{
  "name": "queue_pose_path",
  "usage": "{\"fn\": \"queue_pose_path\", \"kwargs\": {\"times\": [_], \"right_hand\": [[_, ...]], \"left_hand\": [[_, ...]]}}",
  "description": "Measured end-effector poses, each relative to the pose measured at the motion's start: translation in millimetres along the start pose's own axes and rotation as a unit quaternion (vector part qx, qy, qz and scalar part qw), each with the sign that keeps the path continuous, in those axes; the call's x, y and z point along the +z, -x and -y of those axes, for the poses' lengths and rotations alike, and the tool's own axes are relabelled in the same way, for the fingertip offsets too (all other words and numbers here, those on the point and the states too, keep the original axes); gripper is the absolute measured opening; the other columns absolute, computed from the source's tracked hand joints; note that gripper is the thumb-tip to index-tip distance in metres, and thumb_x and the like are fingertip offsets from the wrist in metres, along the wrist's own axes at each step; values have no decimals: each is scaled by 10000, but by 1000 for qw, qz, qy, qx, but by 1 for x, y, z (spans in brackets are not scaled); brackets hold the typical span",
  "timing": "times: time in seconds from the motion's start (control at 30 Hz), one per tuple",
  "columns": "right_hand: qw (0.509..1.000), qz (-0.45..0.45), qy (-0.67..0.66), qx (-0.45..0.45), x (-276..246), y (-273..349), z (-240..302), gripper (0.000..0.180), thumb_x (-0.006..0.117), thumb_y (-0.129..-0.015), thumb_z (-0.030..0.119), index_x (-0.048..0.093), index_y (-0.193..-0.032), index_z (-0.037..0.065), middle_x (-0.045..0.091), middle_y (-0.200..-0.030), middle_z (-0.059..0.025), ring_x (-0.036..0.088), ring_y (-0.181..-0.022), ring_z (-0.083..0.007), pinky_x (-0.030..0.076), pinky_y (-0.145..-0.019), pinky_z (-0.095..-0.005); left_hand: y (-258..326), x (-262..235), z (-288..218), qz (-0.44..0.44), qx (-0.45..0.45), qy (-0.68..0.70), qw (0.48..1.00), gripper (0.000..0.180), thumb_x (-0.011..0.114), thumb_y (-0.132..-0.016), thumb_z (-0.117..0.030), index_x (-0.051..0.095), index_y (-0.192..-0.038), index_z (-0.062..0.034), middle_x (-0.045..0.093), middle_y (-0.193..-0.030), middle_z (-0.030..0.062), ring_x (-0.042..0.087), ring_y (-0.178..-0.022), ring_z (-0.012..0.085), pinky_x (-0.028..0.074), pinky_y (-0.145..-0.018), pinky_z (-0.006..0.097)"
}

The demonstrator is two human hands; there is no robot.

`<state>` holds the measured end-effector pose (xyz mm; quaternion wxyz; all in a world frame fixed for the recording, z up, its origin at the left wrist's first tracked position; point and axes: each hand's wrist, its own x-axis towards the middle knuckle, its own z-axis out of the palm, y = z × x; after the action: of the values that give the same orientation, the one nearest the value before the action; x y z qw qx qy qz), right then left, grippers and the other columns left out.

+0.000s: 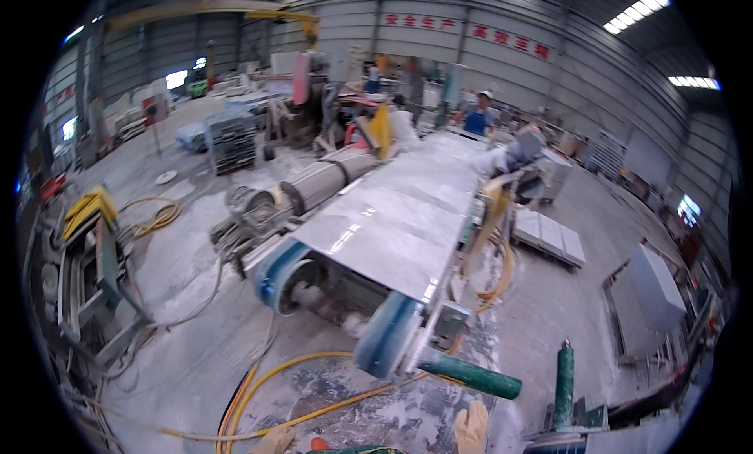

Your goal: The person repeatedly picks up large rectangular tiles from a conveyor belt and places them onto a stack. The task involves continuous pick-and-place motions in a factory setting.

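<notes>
My right hand (471, 427), in a pale yellow work glove, is raised at the lower edge with its fingers up and nothing in it. It sits just below a green bar handle (471, 375) that sticks out from the near end of a long stone-working machine. Only the tip of my left hand (274, 441), also gloved, shows at the bottom edge. Its fingers are hidden. A large polished grey stone slab (392, 215) lies on the machine. Two blue rollers (384, 336) sit at the machine's near end.
Yellow hoses (306, 391) snake over the dusty wet floor in front of me. A green upright post (563, 383) stands to my right. Cut slabs (549, 234) lie on a pallet further right. A person in blue (478, 118) stands at the far end. A yellow-topped machine (90, 219) is on the left.
</notes>
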<state>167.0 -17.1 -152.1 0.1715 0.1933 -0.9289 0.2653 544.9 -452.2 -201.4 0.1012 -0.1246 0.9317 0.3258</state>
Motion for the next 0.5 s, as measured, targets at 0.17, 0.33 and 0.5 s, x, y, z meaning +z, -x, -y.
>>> {"fn": "queue_pose_path", "kwargs": {"times": [0.17, 0.33, 0.5], "right_hand": [[989, 17, -70, -128, 66, -87, 135, 352, 670, -934, 160, 670, -1239, -14, 646, -1297, -289, 586, -1227, -477, 426, -1107, -556], [977, 125, -27, -170, 49, -150, 251, 506, 558, -1055, 319, 618, -1399, -48, 620, -1417, -273, 544, -1349, -443, 377, -1191, -505], [909, -37, 154, -385, 107, -214, 217, 388, 550, -1074, 240, 658, -1302, -55, 686, -1287, -254, 614, -1236, -435, 344, -1205, -542]], "left_hand": [[36, -39, 14, -130, -99, 188, 968, 293, 580, -999, -228, 668, -1159, 0, 687, -1042, 193, 674, -990, 351, 546, -865, 422], [68, -19, 85, -248, -219, 248, 911, 372, 507, -1044, -350, 681, -1147, -38, 708, -1070, 154, 690, -1003, 296, 550, -860, 406], [113, 54, 119, -248, -372, 289, 846, 498, 521, -1027, -463, 695, -1206, -31, 764, -1089, 116, 724, -950, 253, 563, -867, 410]]}}
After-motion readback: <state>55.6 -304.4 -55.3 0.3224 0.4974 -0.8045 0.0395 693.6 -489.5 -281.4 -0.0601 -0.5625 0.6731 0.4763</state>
